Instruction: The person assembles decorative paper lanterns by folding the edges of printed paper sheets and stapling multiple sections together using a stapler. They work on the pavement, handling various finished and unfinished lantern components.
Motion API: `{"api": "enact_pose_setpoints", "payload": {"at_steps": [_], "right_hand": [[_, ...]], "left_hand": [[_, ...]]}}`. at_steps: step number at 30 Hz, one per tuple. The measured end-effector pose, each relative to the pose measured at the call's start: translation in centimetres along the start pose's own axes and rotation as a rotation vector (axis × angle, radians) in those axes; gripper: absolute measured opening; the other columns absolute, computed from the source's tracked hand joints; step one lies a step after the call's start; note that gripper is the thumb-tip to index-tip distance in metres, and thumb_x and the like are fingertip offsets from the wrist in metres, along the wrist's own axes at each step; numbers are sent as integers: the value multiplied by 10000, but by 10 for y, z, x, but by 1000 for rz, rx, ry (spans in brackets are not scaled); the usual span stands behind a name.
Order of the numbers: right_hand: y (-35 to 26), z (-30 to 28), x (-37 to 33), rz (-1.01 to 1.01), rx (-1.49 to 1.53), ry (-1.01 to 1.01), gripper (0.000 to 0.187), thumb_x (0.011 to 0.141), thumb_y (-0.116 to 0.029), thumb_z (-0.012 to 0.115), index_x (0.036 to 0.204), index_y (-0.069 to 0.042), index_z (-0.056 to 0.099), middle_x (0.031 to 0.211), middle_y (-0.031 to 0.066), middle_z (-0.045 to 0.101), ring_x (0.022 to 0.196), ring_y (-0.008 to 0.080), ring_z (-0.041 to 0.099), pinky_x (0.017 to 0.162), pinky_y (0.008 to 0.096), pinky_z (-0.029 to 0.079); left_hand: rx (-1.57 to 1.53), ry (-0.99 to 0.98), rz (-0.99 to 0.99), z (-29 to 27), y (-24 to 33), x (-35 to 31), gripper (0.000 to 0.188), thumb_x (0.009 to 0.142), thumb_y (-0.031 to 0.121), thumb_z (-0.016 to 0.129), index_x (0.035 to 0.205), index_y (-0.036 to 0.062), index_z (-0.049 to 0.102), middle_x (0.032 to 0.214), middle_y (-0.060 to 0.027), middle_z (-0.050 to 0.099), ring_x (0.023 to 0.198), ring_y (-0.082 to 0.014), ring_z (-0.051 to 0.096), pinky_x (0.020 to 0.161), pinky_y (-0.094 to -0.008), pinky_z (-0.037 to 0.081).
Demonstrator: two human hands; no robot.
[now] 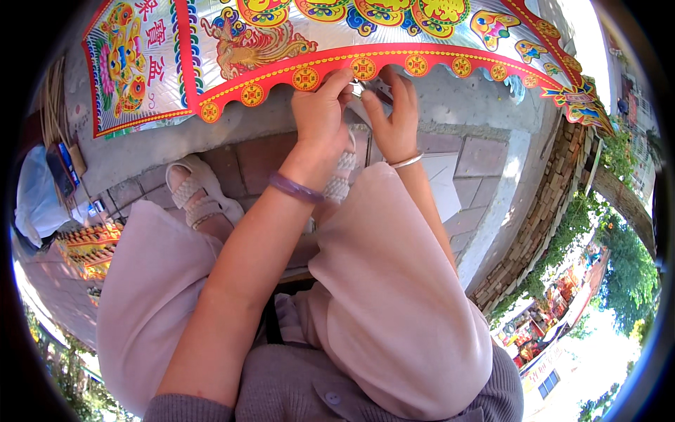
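A large silver foil paper decoration (365, 39) with a red scalloped border, gold coin shapes and bright printed figures spreads across the top of the head view. At its lower border my left hand (320, 109), with a purple bangle on the wrist, pinches the red edge between thumb and fingers. Close beside it, my right hand (395, 116), with a silver bangle, curls its thumb and fingers around the same edge. A small shiny metallic piece (358, 89) shows between the two hands; its kind is too small and partly covered to make out.
Thin sticks (53, 105) and a pale plastic bag (41, 193) lie at the left, near a stack of red and gold paper pieces (91, 246). White sheets (439, 183) rest on the paving right of my legs. A brick border (541, 211) curves along the right.
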State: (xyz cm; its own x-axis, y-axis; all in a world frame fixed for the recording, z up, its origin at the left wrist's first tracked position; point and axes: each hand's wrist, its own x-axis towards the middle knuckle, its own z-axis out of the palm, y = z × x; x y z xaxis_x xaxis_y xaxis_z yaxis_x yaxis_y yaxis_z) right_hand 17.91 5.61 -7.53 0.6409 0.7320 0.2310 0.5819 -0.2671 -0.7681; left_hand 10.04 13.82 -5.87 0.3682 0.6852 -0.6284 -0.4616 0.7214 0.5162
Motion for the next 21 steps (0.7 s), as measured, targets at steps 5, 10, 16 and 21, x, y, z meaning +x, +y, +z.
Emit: {"api": "enact_pose_setpoints", "payload": {"at_steps": [5,10,16,21], "right_hand": [[-1,-11,-12,-68,-459,-308,766,609,-189,758,1264,-29,395,1137,161,475,1015,355,445,839,411,384],[6,-22,-22,-29,-408,-323,684,621,-173,749,1212,-16,444,1059,167,500,956,353,463,801,411,405],[6,-52,-65,815,499,-364,377,722,-124,651,1038,52,545,858,68,570,685,96,497,610,252,440],[-31,-47,-55,800,546,-377,333,735,-87,594,1036,45,543,877,81,570,763,102,514,646,270,442]], "left_hand": [[-14,-5,9,5,2,-2,90,746,-4,659,817,32,619,728,-20,605,618,-89,524,553,-219,388],[-2,35,4,5,2,-2,104,730,4,677,811,36,620,721,-15,605,617,-94,530,552,-221,390],[49,59,-9,0,3,1,106,746,25,678,835,41,622,739,-15,612,631,-97,554,563,-215,432],[97,76,-17,0,3,0,111,757,27,674,853,43,622,750,-12,614,630,-96,561,559,-214,444]]}}
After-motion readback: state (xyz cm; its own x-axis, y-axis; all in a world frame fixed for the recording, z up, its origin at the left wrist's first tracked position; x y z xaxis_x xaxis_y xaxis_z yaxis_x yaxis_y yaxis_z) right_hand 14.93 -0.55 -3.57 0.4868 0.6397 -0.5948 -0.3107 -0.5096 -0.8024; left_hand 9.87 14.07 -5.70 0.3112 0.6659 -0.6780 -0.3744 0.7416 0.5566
